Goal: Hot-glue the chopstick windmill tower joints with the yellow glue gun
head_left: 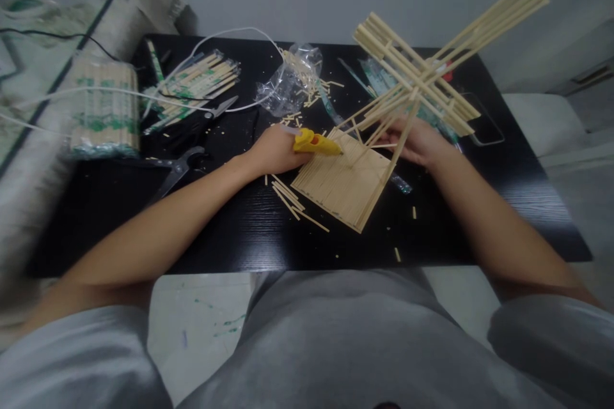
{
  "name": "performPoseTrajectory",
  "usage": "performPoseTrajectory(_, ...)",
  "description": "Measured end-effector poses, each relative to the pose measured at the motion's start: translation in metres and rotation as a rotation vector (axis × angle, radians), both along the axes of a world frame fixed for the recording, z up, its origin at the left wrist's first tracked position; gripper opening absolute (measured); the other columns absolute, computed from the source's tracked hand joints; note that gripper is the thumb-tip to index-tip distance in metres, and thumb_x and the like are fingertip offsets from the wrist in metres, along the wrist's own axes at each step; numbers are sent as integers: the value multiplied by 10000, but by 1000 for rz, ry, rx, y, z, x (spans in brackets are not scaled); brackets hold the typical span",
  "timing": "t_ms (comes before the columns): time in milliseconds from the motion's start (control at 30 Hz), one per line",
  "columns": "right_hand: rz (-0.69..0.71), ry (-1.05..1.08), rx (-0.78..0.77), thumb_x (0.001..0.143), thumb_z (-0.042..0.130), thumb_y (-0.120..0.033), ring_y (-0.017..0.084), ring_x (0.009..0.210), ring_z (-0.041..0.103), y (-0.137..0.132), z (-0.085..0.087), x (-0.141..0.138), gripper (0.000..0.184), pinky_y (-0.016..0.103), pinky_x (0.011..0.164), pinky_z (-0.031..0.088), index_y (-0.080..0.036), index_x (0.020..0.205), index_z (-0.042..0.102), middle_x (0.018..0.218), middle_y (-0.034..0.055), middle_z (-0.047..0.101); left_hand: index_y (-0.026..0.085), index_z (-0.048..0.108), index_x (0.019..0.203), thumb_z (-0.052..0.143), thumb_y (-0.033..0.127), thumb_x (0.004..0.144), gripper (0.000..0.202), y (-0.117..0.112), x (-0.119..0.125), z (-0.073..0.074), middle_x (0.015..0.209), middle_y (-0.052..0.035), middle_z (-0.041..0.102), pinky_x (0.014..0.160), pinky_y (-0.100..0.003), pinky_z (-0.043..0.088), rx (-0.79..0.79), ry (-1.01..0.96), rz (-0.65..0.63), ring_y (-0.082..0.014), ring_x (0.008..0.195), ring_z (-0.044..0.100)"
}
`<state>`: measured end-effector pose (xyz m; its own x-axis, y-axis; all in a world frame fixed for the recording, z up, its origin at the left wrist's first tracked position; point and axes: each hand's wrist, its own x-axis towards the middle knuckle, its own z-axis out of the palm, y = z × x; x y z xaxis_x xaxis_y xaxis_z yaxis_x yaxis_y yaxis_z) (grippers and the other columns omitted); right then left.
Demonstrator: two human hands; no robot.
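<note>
My left hand [277, 152] is wrapped round a yellow hot glue gun [319, 142], a clear glue stick poking out of its rear. The gun's nozzle points right, low over a flat base of wooden sticks [345, 179]. On this base stands a windmill-like frame [415, 92] of thin sticks, its crossed blades reaching up and to the right. Behind the frame's right side is my right hand [415, 140], fingers closed around a thin stick [382, 146] by the frame's legs. The fingertips are partly hidden by the sticks.
Wrapped chopstick bundles [105, 105] and loose wrapped chopsticks [199, 86] lie left. Pliers [177, 169] and scissors [218, 108] are near my left forearm. A white cord [192, 54] loops across the black table [259, 230]. Cut stick pieces [290, 198] and a plastic bag [288, 86] lie about.
</note>
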<state>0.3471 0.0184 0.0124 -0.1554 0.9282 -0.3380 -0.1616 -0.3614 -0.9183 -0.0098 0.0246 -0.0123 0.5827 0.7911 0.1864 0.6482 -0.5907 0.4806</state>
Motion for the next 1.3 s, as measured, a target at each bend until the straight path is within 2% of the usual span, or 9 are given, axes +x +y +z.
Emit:
performPoseTrajectory(200,7,21,16,1266,646,-93,183,752,793,1,-3,1,314,343,901,778,-198,986,741,796,32,753,221,847,1000,800,355,950,151,0,0,1,915,-56,836,862,-366,577,-10,-13,3,-250,883,770)
performPoseTrajectory(300,8,7,30,1250,716,-127,185,792,808,0,-4,2,250,338,936,779,-214,1017,745,802,16,747,224,850,1007,804,356,944,153,0,0,0,920,-52,839,871,-364,580,3,-15,4,-251,898,778)
performPoseTrajectory(500,4,-18,16,1242,705,-121,185,812,816,1,-3,3,242,339,959,783,-214,1032,781,831,29,771,224,849,994,820,348,935,141,1,0,-1,932,-53,854,866,-360,593,21,-18,5,-254,916,795)
performPoseTrajectory(667,-1,-9,28,1261,652,-107,192,787,803,3,-7,6,298,347,921,778,-209,1011,778,802,26,738,228,846,991,810,356,949,139,1,0,-1,940,-54,855,872,-360,592,16,-17,-7,-254,929,796)
performPoseTrajectory(767,-8,-16,30,1257,687,-130,196,795,800,3,-8,7,262,368,955,780,-222,1028,774,817,16,743,229,844,994,801,357,957,139,1,0,-2,927,-53,847,873,-357,587,16,-28,-21,-255,936,794)
performPoseTrajectory(1033,-61,-18,12,1236,635,-62,178,756,796,-6,6,-6,326,284,850,770,-209,996,799,754,21,710,232,854,999,804,333,937,128,0,2,-4,949,-58,853,882,-377,600,22,-33,2,-268,954,802)
performPoseTrajectory(1200,-44,-17,4,1203,708,-85,181,780,806,-5,7,-6,241,309,864,781,-214,1009,770,852,35,796,231,859,1003,811,332,933,132,0,2,-2,955,-62,861,883,-380,605,6,-39,4,-276,970,808)
performPoseTrajectory(1300,-38,-8,3,1202,706,-102,193,800,805,-4,4,-3,233,337,900,784,-218,1010,766,834,34,786,231,855,990,819,325,931,117,0,3,-1,964,-62,858,905,-393,606,-21,-37,19,-282,976,814)
